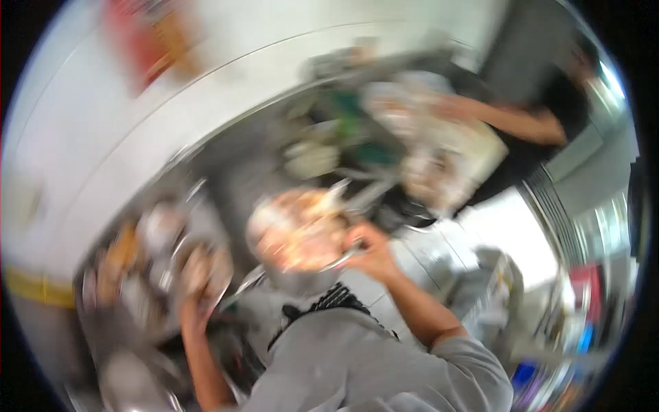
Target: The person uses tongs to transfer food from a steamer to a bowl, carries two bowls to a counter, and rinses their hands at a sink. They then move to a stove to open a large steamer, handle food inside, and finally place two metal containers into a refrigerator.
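A metal pot filled with pinkish, orange-tinted food is near the middle of the view. My right hand is closed around the handle at the pot's right side. To the left, my left hand is over a round metal bowl; motion blur hides its fingers and whatever they may touch. Pale food, too smeared to identify, lies around that hand.
A co-worker's arm reaches over a pale board with plastic bags at the upper right. Pale green items lie on the metal counter. A large bin-like container stands at the lower right.
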The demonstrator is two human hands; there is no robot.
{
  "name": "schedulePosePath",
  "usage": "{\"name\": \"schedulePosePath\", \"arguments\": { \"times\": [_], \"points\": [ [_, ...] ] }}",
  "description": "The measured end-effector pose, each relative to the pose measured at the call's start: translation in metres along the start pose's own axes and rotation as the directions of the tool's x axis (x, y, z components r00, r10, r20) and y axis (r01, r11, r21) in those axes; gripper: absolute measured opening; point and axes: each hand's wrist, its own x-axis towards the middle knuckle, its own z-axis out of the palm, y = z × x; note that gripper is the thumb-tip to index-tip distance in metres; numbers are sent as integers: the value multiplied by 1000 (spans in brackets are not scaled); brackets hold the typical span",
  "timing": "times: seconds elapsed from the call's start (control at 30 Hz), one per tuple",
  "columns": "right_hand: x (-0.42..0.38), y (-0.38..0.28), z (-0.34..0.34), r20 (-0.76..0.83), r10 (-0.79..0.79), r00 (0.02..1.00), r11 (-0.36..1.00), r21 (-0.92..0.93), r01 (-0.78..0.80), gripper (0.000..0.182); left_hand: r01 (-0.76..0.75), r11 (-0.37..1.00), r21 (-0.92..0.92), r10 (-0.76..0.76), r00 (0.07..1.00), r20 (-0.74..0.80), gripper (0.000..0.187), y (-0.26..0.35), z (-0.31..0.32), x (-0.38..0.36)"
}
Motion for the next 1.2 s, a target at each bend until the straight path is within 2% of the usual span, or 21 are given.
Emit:
{"name": "schedulePosePath", "arguments": {
  "times": [0.03,0.07,0.1,0.17,0.2,0.3,0.37,0.47,0.57,0.63,0.7,0.73,0.77,0.83,0.93,1.03,1.07,1.13,1.2],
  "points": [
    [-18,-1,-25,-55,-3,998,991,-134,-5,39,-92,995,39,83,981,176,54,14,44,0],
    [-38,3,-47,-127,-57,990,982,-184,33,39,-88,993,79,68,971,228,54,18,75,7],
    [-58,11,-70,-178,-103,979,971,-230,61,39,-26,991,133,0,981,194,54,17,108,11],
    [-103,18,-102,-336,131,933,967,-164,-194,43,38,978,207,-80,977,196,54,7,161,15],
    [-125,30,-115,-446,93,890,959,-202,-201,43,64,968,243,-117,971,210,54,-1,185,16],
    [-183,43,-146,-692,174,701,851,-251,-460,44,124,937,327,-220,936,274,55,-17,228,23],
    [-219,42,-158,-824,206,528,783,-185,-594,46,142,914,379,-275,905,325,57,-21,247,26],
    [-270,33,-164,-956,73,283,661,-166,-732,47,178,878,445,-383,819,427,59,-28,274,34],
    [-315,34,-178,-997,77,17,605,33,-795,47,152,850,505,-464,670,579,61,-51,340,30],
    [-345,45,-187,-992,83,-91,617,122,-777,44,103,839,534,-496,546,675,59,-74,404,18],
    [-361,41,-204,-973,81,-215,606,219,-765,42,95,840,534,-511,468,721,57,-117,465,4],
    [-370,41,-211,-971,46,-235,597,215,-773,42,90,840,536,-518,427,741,56,-135,496,-7],
    [-378,45,-218,-968,10,-250,586,208,-783,42,100,837,539,-538,333,774,53,-150,526,-18],
    [-399,61,-239,-955,11,-297,620,239,-747,42,43,794,607,-590,294,752,52,-206,577,-18],
    [-414,58,-281,-931,7,-365,578,302,-758,43,84,778,622,-626,181,758,53,-258,663,-59],
    [-429,57,-330,-915,-2,-403,581,327,-745,41,-1,756,654,-647,152,747,50,-296,736,-96],
    [-432,57,-344,-915,-9,-404,587,322,-743,40,-10,756,654,-650,93,754,59,-310,757,-104],
    [-431,54,-375,-909,-48,-415,564,318,-762,37,2,715,699,-698,52,714,61,-337,800,-113],
    [-436,54,-412,-902,-100,-420,599,283,-749,38,7,696,718,-718,21,695,62,-369,851,-128]
  ]
}}
